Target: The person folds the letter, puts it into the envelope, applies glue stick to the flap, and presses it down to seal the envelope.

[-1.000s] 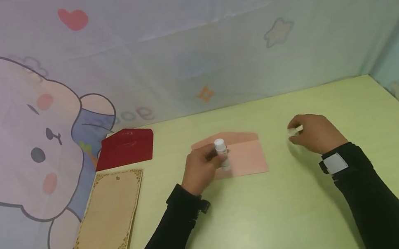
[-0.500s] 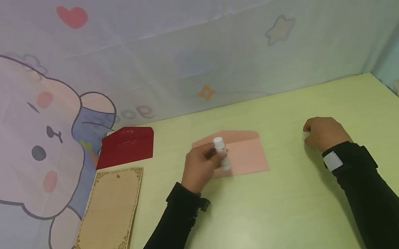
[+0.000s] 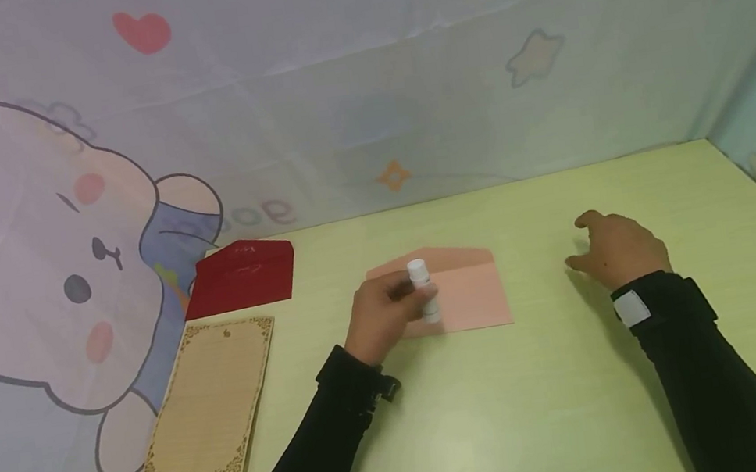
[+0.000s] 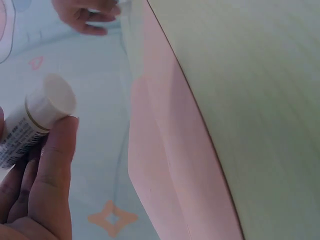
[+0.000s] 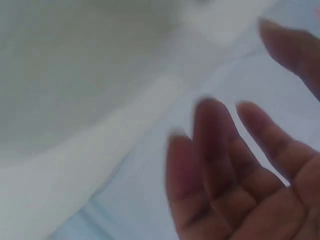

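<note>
My left hand (image 3: 377,319) grips a white glue stick (image 3: 429,300), its white end up, over the pale pink envelope (image 3: 474,299). The envelope lies with its flap open toward the back wall. In the left wrist view the glue stick (image 4: 32,122) shows a printed label and a thin gold line, with fingers (image 4: 52,170) against it. To the right of the envelope, my right hand (image 3: 623,249) hovers low over the table, thumb and forefinger apart. The right wrist view shows its fingers (image 5: 215,150) spread and slightly bent, blurred, with nothing between them.
A red envelope (image 3: 244,276) lies at the table's back left. In front of it is a tan sheet or pad (image 3: 210,402) with an ornate border. A printed cloth (image 3: 330,76) hangs behind the pale yellow-green table (image 3: 485,419).
My right hand has moved a little right and opened its fingers; the small whitish thing it pinched earlier no longer shows. My left hand keeps its hold on the glue stick, nearly still.
</note>
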Demonstrator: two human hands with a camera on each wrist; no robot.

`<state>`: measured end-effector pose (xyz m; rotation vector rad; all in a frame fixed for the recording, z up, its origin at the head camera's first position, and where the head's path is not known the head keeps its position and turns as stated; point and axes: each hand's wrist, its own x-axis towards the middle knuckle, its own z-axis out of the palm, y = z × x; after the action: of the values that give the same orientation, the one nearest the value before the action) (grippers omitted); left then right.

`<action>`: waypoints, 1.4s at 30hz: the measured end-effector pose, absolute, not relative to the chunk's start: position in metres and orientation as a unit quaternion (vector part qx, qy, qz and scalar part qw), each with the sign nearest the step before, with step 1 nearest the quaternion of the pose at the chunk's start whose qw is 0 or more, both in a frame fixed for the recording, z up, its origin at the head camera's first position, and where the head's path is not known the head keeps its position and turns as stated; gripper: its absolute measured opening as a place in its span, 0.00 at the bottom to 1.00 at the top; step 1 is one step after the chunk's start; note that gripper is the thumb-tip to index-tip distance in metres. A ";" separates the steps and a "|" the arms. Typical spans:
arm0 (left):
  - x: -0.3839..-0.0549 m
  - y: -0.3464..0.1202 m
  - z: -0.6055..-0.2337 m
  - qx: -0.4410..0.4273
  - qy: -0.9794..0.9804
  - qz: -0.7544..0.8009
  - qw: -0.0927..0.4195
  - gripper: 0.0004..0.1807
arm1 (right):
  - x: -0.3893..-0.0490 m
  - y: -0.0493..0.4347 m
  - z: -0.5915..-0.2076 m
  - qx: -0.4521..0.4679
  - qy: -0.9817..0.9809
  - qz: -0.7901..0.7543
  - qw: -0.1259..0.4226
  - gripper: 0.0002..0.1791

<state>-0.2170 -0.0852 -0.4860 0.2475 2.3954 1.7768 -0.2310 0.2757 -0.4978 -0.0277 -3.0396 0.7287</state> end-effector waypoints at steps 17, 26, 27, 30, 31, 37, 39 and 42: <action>-0.209 -0.083 -0.473 0.066 0.721 0.689 0.035 0.16 | -0.198 0.204 -0.470 0.094 -0.954 0.274 0.082 0.35; -0.193 -0.071 -0.462 0.096 0.721 0.686 0.027 0.14 | -0.164 0.126 -0.474 0.177 -0.853 0.485 0.071 0.24; -0.192 -0.071 -0.462 0.095 0.725 0.682 0.023 0.13 | -0.162 0.123 -0.475 0.164 -0.854 0.488 0.076 0.23; -0.191 -0.070 -0.462 0.093 0.733 0.674 0.022 0.11 | -0.161 0.122 -0.476 0.130 -0.856 0.497 0.063 0.24; -0.191 -0.070 -0.462 0.092 0.735 0.671 0.024 0.11 | -0.162 0.124 -0.476 0.125 -0.853 0.504 0.049 0.25; -0.195 -0.072 -0.463 0.110 0.730 0.672 0.060 0.14 | -0.176 0.138 -0.481 0.152 -0.749 0.637 -0.103 0.28; -0.197 -0.073 -0.464 0.123 0.716 0.682 0.079 0.16 | -0.182 0.142 -0.487 0.176 -0.692 0.684 -0.153 0.25; -0.200 -0.075 -0.466 0.145 0.691 0.699 0.113 0.19 | -0.189 0.149 -0.498 0.213 -0.605 0.735 -0.220 0.16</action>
<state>-0.1995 -0.0749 -0.4660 0.4264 2.0267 2.0521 -0.1892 0.1492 -0.4978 0.7841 -2.2222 2.7011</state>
